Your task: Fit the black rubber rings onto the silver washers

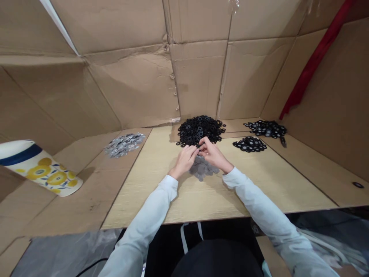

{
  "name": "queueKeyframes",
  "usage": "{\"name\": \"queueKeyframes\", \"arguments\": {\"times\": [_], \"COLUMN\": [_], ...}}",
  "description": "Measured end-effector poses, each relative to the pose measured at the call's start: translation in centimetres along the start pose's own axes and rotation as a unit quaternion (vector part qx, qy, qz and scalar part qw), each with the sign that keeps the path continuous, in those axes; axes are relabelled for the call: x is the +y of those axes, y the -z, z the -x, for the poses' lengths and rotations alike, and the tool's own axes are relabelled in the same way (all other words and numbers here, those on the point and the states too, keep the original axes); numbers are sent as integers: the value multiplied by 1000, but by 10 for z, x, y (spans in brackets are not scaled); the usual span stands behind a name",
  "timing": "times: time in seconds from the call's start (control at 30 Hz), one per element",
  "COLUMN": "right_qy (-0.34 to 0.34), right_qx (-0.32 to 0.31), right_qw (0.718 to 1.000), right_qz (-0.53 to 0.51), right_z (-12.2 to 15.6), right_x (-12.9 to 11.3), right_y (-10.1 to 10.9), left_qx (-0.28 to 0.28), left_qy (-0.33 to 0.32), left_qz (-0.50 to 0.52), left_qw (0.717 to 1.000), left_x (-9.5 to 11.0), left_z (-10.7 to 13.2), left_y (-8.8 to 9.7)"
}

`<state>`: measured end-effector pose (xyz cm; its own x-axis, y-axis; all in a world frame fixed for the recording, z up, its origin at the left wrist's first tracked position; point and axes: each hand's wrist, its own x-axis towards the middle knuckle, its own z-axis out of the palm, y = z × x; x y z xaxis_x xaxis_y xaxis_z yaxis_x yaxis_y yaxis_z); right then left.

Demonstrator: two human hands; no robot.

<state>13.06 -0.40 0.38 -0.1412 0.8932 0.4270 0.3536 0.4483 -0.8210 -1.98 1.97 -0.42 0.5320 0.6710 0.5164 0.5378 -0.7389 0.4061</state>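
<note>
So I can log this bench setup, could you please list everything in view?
black washers: many, black, heaped at the back of the board
black rings with grey centres: many, black and grey, right of that heap
second pile of black rings: many, black and grey, further right and back
single black ring: one, black, on the cardboard at far right
grey washers: many, grey, on the cardboard left of the board
grey discs: small heap, grey, beneath the hands
cup: one, white with blue band and yellow flowers, on its side at far left
strip of red material: one, red, along the right cardboard wall
wood-grain board: one, pale, in the centre
cardboard lining: brown, around the board
left hand: one, at the front of the black heap
right hand: one, fingertips meeting the left hand's
sleeves: two, pale blue, on both forearms
</note>
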Motion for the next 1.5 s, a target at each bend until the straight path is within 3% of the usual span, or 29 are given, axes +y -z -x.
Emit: {"name": "queueKeyframes", "arguments": {"times": [0.1,0.2,0.33,0.47,0.67,0.9,1.03,1.13,1.3,1.5], "right_qy": [-22,-63,-82,-82,-78,-78,-41,-33,-30,-9], "right_qx": [31,61,72,48,24,87,119,86,5,41], "right_qw": [994,969,950,958,963,963,981,991,994,999], "right_qz": [-101,-231,-292,-270,-258,-242,-145,-95,-110,-20], "right_z": [-2,-4,-2,1,2,0,0,1,2,3], "right_x": [3,4,1,0,-1,3,8,9,7,-1], "right_y": [-2,-3,-4,-5,-7,-12,-13,-9,0,-1], "left_qx": [30,79,93,81,55,121,130,127,88,89], "left_qy": [50,115,139,151,110,87,80,55,-25,-12], "left_qz": [67,189,258,239,182,161,134,85,-7,-1], "left_qw": [996,972,952,956,976,976,979,987,996,996], "left_x": [2,9,15,12,7,14,14,12,7,5], "left_z": [0,2,4,1,0,1,2,3,2,3], "left_y": [-6,-13,-15,-10,-12,-17,-15,-13,-8,-8]}}
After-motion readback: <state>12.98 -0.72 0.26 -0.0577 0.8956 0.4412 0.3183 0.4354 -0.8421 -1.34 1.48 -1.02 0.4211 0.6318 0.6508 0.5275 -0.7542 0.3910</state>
